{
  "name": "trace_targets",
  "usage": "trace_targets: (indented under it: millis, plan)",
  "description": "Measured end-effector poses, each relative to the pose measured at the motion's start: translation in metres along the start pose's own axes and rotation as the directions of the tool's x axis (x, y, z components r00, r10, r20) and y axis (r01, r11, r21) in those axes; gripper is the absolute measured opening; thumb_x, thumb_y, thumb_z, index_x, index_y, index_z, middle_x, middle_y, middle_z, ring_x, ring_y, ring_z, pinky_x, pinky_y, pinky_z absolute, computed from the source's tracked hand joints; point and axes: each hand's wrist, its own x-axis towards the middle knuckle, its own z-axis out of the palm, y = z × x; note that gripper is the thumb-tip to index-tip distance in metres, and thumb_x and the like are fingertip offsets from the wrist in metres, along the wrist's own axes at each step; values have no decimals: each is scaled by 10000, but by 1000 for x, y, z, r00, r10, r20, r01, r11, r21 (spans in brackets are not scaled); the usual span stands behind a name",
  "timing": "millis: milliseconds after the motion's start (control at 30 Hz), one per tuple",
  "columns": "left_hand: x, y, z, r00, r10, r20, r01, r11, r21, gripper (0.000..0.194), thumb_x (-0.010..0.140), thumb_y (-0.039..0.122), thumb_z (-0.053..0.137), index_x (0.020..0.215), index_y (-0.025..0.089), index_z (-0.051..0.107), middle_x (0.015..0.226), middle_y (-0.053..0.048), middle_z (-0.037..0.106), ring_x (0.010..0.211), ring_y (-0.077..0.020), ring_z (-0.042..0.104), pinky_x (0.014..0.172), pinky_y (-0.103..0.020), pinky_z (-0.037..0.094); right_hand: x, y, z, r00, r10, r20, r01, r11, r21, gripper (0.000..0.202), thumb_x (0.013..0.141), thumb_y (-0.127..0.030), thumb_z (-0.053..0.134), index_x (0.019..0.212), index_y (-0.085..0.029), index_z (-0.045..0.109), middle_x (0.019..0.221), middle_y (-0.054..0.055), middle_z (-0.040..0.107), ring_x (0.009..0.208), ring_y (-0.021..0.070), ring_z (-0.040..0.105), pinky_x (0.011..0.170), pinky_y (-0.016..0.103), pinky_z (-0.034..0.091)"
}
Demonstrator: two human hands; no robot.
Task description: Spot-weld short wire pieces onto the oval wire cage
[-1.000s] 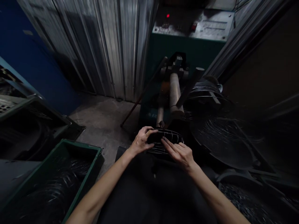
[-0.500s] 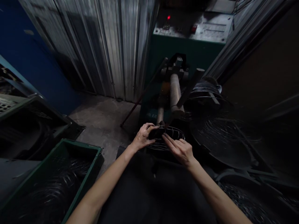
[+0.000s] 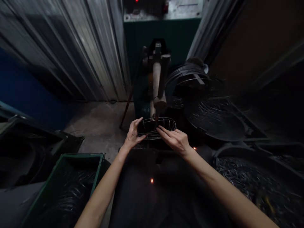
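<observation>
A round frame of thin metal wire (image 3: 169, 119), built of hoops joined by short cross wires, sits at the lower tip of a welding machine's arms (image 3: 156, 79). My left hand (image 3: 133, 134) grips its left side, fingers over the upper hoop and thumb low at the bottom. On the other side, my right hand (image 3: 174, 139) reaches to the frame's middle, its fingers pinched together close below the machine's tip. What those fingertips hold is too small and dark to make out.
At lower left stands a green crate (image 3: 98, 167) of wire hoops. Loose wire pieces (image 3: 237, 167) fill a dark basin on the right, with a wire-covered tray (image 3: 213, 126) behind it. A glowing spark (image 3: 152, 180) shows against the dark area below my hands.
My view has shifted, so the machine and hands appear further left. Two orange sparks have appeared below and right of the frame. My left fingers look slightly more spread along the frame's side.
</observation>
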Motion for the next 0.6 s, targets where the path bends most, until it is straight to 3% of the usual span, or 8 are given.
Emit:
trace_targets:
  millis: [100, 167, 233, 267, 333, 400, 467, 600]
  plan:
    - [-3, -6, 4, 997, -56, -49, 54, 998, -40, 744, 747, 287, 701, 1381, 250, 312, 1201, -80, 511, 1133, -224, 519, 1006, -422, 433, -47, 2, -38, 950, 312, 11, -311, 945, 103, 344, 911, -187, 554, 1253, -208, 587, 1122, 43, 685, 771, 122, 667, 634, 223, 449]
    - [-5, -9, 8, 992, -64, -105, 56, 996, -74, 714, 722, 280, 713, 1336, 238, 351, 1128, -61, 547, 1064, -206, 554, 972, -401, 459, -103, 10, -63, 813, 581, 50, -583, 810, 63, 303, 917, -272, 532, 1197, -203, 624, 1037, 59, 714, 740, 165, 679, 632, 251, 481]
    - [-10, -9, 12, 986, -73, -152, 55, 992, -117, 703, 700, 272, 723, 1303, 226, 364, 1117, -59, 557, 1064, -201, 565, 970, -390, 464, -170, 23, -80, 538, 835, 120, -821, 551, -151, 326, 899, -362, 491, 1082, -164, 676, 954, 112, 723, 698, 248, 683, 592, 332, 498]
    - [-15, -8, 14, 984, -80, -156, 58, 988, -144, 706, 694, 270, 726, 1298, 223, 361, 1125, -62, 558, 1073, -200, 568, 973, -387, 465, -204, 28, -85, 384, 891, 243, -848, 444, -290, 335, 868, -381, 487, 1017, -164, 695, 904, 127, 725, 647, 286, 674, 551, 372, 494]
    - [-26, -3, 16, 986, -97, -134, 69, 978, -199, 727, 683, 271, 738, 1298, 221, 354, 1141, -69, 560, 1082, -198, 577, 968, -379, 472, -264, 29, -86, 101, 850, 516, -839, 352, -415, 259, 774, -352, 537, 884, -191, 708, 782, 117, 722, 671, 327, 677, 596, 412, 519]
    - [-41, 6, 17, 990, -120, -81, 99, 970, -224, 712, 678, 273, 746, 1283, 222, 374, 1143, -72, 569, 1058, -194, 593, 942, -368, 492, -305, 20, -82, -74, 761, 644, -849, 291, -442, 166, 695, -302, 576, 789, -234, 694, 749, 96, 717, 763, 327, 685, 705, 408, 536]
    - [-57, 17, 19, 989, -147, -17, 141, 970, -200, 622, 687, 276, 737, 1227, 220, 434, 1120, -65, 582, 1021, -190, 606, 912, -362, 508, -325, 5, -79, -135, 734, 666, -872, 231, -431, 121, 666, -289, 595, 744, -247, 677, 768, 97, 716, 815, 318, 684, 761, 390, 528]
    - [-82, 33, 28, 976, -196, 97, 207, 972, -114, 491, 708, 292, 721, 1144, 208, 513, 1100, -60, 588, 1038, -205, 598, 929, -384, 499, -338, -10, -80, -147, 746, 649, -897, 176, -406, 135, 712, -331, 572, 732, -224, 651, 745, 116, 696, 742, 311, 675, 698, 388, 512]
